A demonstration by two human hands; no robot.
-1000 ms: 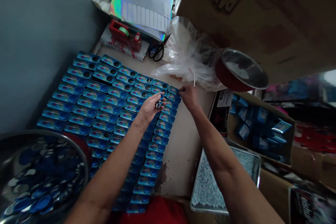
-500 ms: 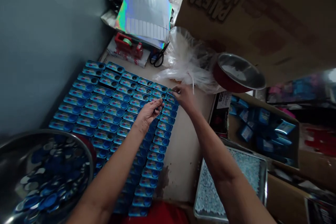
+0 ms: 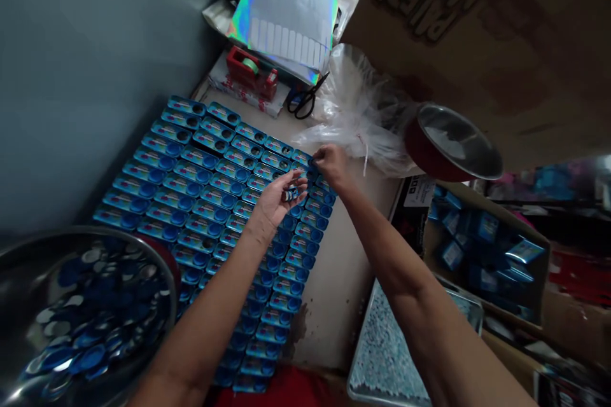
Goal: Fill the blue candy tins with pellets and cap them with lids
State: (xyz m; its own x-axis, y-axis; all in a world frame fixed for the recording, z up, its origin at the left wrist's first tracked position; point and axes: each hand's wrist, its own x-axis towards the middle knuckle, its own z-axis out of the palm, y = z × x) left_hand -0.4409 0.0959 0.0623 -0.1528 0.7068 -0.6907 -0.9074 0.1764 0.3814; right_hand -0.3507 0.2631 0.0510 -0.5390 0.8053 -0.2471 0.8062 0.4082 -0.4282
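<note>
Rows of small blue printed tins [image 3: 195, 195] lie side by side on the table. Many have a blue disc at one end, while several at the far edge show a dark round opening there. My left hand [image 3: 277, 198] is palm up above the rows, its fingers curled round a few small blue and silver discs [image 3: 289, 193]. Over a tin at the far right end, my right hand [image 3: 331, 166] has its fingertips pinched together and pointing down; what is between them is hidden. A metal bowl [image 3: 174, 280] of loose blue and silver discs [image 3: 88, 356] stands at lower left.
A red tape dispenser [image 3: 251, 73], black scissors [image 3: 304, 102] and shiny sheets [image 3: 291, 6] lie at the back. Beyond my right hand are a clear plastic bag [image 3: 351, 114], a smaller bowl [image 3: 453, 143] and a large carton [image 3: 477, 63]. A metal tray [image 3: 352, 388] of pellets sits at lower right.
My left hand has turned its palm up, and the discs in it now show. My right hand has shifted from the right-end tin to one beside it. The whole view has swung slightly.
</note>
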